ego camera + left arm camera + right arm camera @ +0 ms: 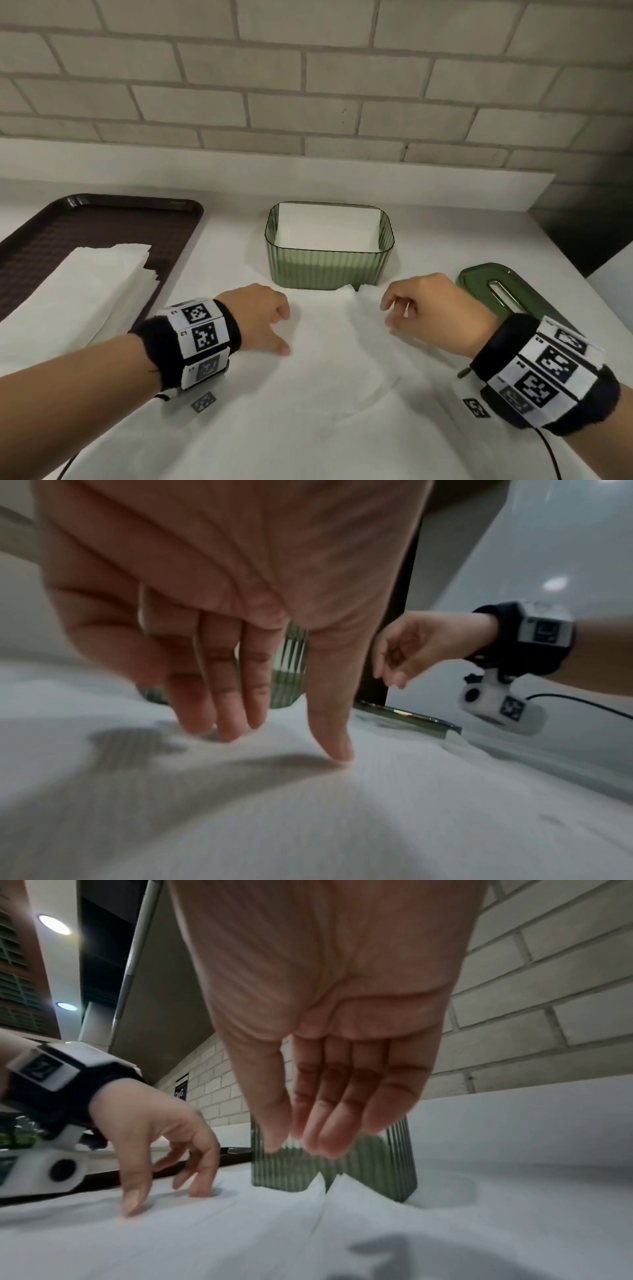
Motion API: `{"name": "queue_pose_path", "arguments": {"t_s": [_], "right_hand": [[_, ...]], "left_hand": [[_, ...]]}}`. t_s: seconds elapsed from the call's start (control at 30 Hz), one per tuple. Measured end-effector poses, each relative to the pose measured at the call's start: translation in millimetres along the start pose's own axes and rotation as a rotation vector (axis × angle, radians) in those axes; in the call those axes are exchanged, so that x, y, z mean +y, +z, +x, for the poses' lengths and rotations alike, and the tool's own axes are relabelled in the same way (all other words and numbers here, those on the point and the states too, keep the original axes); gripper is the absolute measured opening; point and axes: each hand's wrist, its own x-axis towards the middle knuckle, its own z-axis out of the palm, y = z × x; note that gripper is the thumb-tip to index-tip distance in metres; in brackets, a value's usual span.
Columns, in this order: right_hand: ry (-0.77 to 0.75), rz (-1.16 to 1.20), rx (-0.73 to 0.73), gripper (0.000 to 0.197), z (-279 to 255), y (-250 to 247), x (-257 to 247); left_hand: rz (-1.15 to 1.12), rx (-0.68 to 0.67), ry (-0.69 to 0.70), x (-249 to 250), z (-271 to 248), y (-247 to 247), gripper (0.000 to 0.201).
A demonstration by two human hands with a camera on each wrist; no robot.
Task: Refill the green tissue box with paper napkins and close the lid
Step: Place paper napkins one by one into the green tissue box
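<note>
Two bare hands hover over a loose paper napkin (342, 342) spread on the counter. Left hand (260, 315) touches it with thumb and fingertips; right hand (431, 305) hangs relaxed, holding nothing. Gathering the sheet neatly before lifting seems wise. Just beyond stands the green tissue box (329, 265), partly filled; its lid (493, 287) lies right.

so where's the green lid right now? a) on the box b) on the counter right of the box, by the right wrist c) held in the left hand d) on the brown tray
b: the green lid lies flat on the counter to the right of the open green tissue box, partly behind the right wrist, and neither hand holds it.
</note>
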Motion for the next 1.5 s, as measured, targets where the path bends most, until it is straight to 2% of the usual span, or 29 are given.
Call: {"name": "queue_pose_path", "arguments": {"t_s": [0.17, 0.23, 0.47, 0.57, 0.67, 0.8, 0.87, 0.93, 1.03, 1.1, 1.13, 1.23, 1.4, 1.5], "right_hand": [[0.046, -0.081, -0.341, 0.038, -30.7, 13.8, 2.8], [0.048, -0.114, -0.421, 0.045, -41.1, 19.9, 6.2], [0.057, -0.088, -0.355, 0.054, -55.9, 35.5, 8.7], [0.086, -0.132, -0.344, 0.056, -57.6, 34.4, 5.8], [0.109, -0.115, -0.354, 0.049, -59.2, 36.0, 7.5], [0.086, -0.109, -0.364, 0.046, -60.6, 30.9, 6.7], [0.065, -0.111, -0.308, 0.042, -54.8, 18.4, 5.1], [0.033, -0.109, -0.190, 0.032, -41.3, 0.8, 3.6], [-0.051, -0.044, 0.113, 0.014, -11.7, -25.4, -2.8], [-0.091, 0.019, 0.260, 0.019, 11.0, -38.5, -11.2], [-0.097, 0.033, 0.274, 0.023, 23.7, -42.6, -15.5], [-0.093, -0.030, 0.155, 0.032, 67.1, -43.3, -26.6], [0.038, -0.253, -0.106, 0.051, 122.3, -36.3, -41.6], [0.110, -0.350, -0.220, 0.059, 144.6, -28.9, -37.8]], "left_hand": [[-0.020, -0.026, -0.015, 2.6, 6.4, 7.7, 0.060], [-0.025, -0.027, -0.005, 5.9, 8.1, 7.1, 0.060], [-0.047, -0.029, 0.090, 16.6, 16.7, 5.5, 0.066], [-0.039, -0.016, 0.178, 21.6, 15.8, 6.0, 0.057], [0.014, 0.012, 0.254, 21.9, 13.5, 3.6, 0.040], [0.098, 0.027, 0.281, 22.1, 14.3, 0.9, 0.031], [0.108, 0.060, 0.281, 21.8, 13.5, -5.7, 0.030], [0.069, 0.146, 0.280, 21.5, 9.5, -20.4, 0.026], [-0.054, 0.371, 0.250, 23.7, 6.0, -49.2, 0.021], [-0.099, 0.499, 0.206, 24.4, 9.9, -67.3, 0.019], [-0.100, 0.534, 0.193, 24.1, 15.5, -74.7, 0.020], [-0.051, 0.499, 0.158, 24.0, 38.9, -90.1, 0.030], [0.094, 0.294, 0.068, 27.3, 74.2, -91.4, 0.055], [0.167, 0.188, -0.061, 31.4, 86.1, -85.8, 0.053]]}}
